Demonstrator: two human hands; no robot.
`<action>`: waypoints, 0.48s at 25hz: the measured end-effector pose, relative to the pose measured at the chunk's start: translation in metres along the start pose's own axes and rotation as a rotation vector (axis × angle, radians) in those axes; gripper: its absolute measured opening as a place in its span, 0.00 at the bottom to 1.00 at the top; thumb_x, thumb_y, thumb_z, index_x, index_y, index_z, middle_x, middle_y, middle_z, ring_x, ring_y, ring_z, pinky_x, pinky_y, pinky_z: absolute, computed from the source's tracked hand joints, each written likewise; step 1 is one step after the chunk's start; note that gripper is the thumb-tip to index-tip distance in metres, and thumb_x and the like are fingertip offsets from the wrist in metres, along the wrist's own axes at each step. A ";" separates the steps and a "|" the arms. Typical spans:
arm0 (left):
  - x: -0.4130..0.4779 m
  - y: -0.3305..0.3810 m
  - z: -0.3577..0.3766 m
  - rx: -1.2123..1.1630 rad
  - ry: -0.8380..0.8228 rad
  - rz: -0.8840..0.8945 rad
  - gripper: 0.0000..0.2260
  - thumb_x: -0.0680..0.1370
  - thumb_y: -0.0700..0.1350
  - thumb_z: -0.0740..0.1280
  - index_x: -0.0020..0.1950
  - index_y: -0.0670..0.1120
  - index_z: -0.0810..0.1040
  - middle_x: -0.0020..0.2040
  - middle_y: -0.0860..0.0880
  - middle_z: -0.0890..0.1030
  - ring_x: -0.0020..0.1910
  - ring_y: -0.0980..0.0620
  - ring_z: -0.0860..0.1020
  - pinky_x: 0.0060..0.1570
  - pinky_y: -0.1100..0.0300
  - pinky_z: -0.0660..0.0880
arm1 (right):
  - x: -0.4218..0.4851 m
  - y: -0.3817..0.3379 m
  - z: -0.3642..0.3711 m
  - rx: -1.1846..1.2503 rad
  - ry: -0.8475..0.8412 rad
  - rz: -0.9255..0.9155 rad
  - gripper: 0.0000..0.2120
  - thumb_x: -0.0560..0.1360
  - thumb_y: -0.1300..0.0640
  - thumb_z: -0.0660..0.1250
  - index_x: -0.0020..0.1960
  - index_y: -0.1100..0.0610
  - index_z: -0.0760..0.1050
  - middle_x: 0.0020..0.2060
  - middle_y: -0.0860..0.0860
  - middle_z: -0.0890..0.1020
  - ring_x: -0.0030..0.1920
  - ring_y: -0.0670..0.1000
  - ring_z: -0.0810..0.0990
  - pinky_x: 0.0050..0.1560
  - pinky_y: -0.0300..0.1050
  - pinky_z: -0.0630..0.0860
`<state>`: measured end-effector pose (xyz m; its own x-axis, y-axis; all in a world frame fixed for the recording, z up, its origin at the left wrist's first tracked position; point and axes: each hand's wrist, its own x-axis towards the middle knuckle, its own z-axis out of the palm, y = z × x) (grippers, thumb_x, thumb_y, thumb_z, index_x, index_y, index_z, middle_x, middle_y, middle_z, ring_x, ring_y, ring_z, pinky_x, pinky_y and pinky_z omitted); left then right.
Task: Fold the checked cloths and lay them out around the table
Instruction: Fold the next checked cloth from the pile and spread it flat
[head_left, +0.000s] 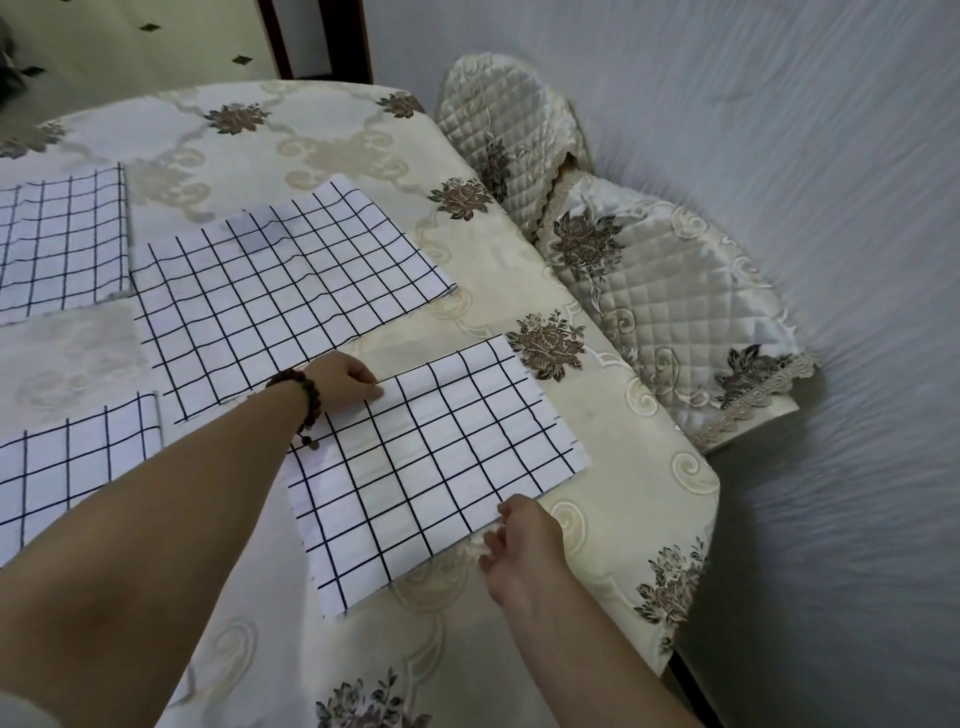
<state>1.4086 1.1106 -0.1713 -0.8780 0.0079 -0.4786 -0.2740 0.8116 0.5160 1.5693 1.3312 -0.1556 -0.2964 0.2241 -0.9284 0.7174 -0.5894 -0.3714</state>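
The right hand (524, 540) reaches in from the near right, its fingers curled onto the near right edge of the near cloth (436, 467), which it pinches between thumb and fingertips. This cloth, white with a dark check, lies flat and folded to a rectangle on the table (628, 467), set at a slant near the table's right edge. The left hand (345, 382) comes across from the left and grips the same cloth at its far left corner, fingers bent over the edge; a bracelet (306, 402) of dark beads circles that wrist. At the near left another folded checked piece, the left cloth (78, 457), lies flat and runs out of view. Just beyond the left hand lies the big cloth (280, 291), wider than the others, flat, with a few soft ripples, close to the near cloth but not overlapping it as far as can be told. Farther left sits the far cloth (62, 239), also folded. The table wears a cream cover with brown flowers. Beside its right edge stand two chairs (675, 312) in quilted cream covers, against a pale wall (831, 156).
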 end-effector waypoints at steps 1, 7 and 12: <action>-0.001 0.001 0.000 -0.012 0.002 -0.019 0.09 0.73 0.50 0.71 0.46 0.46 0.82 0.44 0.51 0.80 0.45 0.53 0.76 0.44 0.61 0.70 | 0.000 -0.001 -0.001 0.022 0.004 0.004 0.05 0.73 0.65 0.59 0.39 0.61 0.70 0.34 0.55 0.69 0.38 0.53 0.71 0.43 0.47 0.72; -0.007 -0.009 -0.002 -0.072 -0.005 -0.096 0.11 0.72 0.51 0.72 0.47 0.45 0.82 0.47 0.49 0.81 0.47 0.51 0.76 0.47 0.58 0.71 | 0.006 0.003 -0.002 0.003 -0.032 -0.020 0.06 0.73 0.62 0.62 0.38 0.59 0.72 0.33 0.55 0.75 0.32 0.51 0.73 0.34 0.42 0.66; -0.021 -0.025 0.002 -0.117 0.054 -0.153 0.11 0.73 0.53 0.71 0.47 0.47 0.82 0.48 0.50 0.79 0.49 0.51 0.74 0.51 0.58 0.70 | 0.021 -0.004 0.000 -0.174 -0.064 -0.140 0.07 0.72 0.63 0.67 0.36 0.59 0.74 0.29 0.54 0.75 0.29 0.51 0.72 0.30 0.40 0.65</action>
<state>1.4349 1.0915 -0.1758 -0.8417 -0.1441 -0.5204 -0.4465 0.7276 0.5208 1.5597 1.3381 -0.1731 -0.4365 0.2411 -0.8668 0.7626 -0.4120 -0.4987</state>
